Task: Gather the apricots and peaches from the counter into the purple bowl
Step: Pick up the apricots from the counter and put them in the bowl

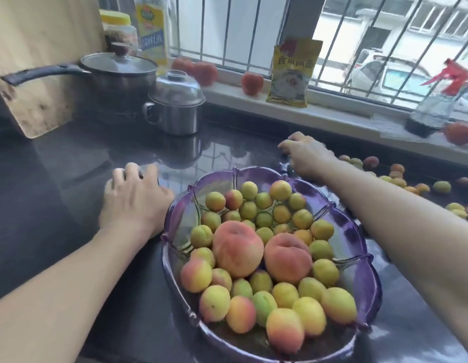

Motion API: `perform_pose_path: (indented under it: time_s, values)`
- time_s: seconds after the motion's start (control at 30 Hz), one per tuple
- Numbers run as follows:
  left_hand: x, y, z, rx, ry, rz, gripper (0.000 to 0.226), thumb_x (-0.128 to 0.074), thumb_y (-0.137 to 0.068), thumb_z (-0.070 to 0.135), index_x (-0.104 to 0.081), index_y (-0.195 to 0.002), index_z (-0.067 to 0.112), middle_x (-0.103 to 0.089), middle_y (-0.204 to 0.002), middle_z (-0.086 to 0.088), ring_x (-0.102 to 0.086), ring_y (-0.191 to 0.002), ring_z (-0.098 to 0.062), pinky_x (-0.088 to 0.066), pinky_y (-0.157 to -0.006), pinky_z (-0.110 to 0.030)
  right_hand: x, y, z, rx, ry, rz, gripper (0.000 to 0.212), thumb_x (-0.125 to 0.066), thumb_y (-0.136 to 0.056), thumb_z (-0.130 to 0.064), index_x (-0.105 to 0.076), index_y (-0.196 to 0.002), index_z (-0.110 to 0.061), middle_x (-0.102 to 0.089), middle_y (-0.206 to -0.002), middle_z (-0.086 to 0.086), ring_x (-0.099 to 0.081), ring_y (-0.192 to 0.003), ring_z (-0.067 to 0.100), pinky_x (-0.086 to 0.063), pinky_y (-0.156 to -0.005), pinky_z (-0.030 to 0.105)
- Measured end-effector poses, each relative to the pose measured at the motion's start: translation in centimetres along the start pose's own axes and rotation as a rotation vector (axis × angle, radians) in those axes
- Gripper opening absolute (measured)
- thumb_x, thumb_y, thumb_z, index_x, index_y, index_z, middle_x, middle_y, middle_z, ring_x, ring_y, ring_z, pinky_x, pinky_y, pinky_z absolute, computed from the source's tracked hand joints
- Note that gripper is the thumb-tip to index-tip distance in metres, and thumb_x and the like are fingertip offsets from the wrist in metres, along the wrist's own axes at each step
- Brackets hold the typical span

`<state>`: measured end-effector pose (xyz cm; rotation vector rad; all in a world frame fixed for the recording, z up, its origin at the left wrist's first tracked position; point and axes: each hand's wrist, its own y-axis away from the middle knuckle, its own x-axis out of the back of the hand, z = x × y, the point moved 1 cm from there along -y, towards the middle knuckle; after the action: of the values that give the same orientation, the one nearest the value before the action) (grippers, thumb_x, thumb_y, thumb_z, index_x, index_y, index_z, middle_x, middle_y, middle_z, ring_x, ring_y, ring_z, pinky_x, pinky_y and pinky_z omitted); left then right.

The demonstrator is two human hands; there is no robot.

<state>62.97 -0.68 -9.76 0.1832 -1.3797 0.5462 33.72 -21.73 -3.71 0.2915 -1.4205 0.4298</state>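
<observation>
Our left hand (133,197) lies palm down on the dark, glossy worktop (57,205), fingers (117,176) loosely curled and grasping nothing, thumb side just beside the rim of the purple bowl (358,260). Our right hand (306,155) reaches past the bowl's far edge toward the window, fingers bent down at the worktop; we cannot tell whether they grip anything. Both forearms run in from the bottom corners. The bowl is an oval whose long axis runs from near us away toward the window, heaped with apricots (285,294) and two peaches (238,250). More loose apricots (396,169) lie scattered to the right. Beyond stand a lidded pot (117,72), a steel mug (175,106), a barred window (332,30) and a yellow packet (293,74) on the sill.
</observation>
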Motion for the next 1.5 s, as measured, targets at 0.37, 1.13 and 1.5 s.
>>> perform_pose_path:
  time_s: [0.37, 1.13, 1.5]
  values:
    - [0.2, 0.4, 0.1, 0.0, 0.016, 0.039, 0.029, -0.05, -0.102, 0.035, -0.057, -0.117, 0.012, -0.052, -0.126, -0.018, -0.045, -0.12, -0.041, -0.038, -0.103, -0.05, 0.8, 0.3, -0.5, -0.014, -0.305, 0.188, 0.033, -0.061, -0.094, -0.015, -0.067, -0.127, -0.02, -0.065, -0.122, 0.004, -0.058, -0.118, 0.03, -0.046, -0.102, 0.04]
    - [0.8, 0.8, 0.1, -0.028, 0.065, 0.036, 0.038, -0.048, -0.104, 0.035, -0.06, -0.126, 0.006, -0.053, -0.132, -0.023, -0.046, -0.123, -0.043, -0.039, -0.105, -0.05, 10.3, 24.0, -9.9, -0.132, -1.512, -0.276, 0.025, -0.071, -0.085, -0.007, -0.07, -0.111, -0.01, -0.075, -0.103, 0.014, -0.072, -0.088, 0.028, -0.059, -0.087, 0.041]
    - [0.8, 0.8, 0.1, -0.021, 0.09, 0.036, 0.036, -0.048, -0.102, 0.032, -0.06, -0.124, 0.005, -0.053, -0.132, -0.024, -0.046, -0.124, -0.044, -0.037, -0.107, -0.051, 12.3, 23.3, -7.4, -0.041, -0.892, -0.105, 0.027, -0.073, -0.091, -0.018, -0.064, -0.113, -0.031, -0.075, -0.101, -0.004, -0.075, -0.089, 0.01, -0.058, -0.091, 0.04]
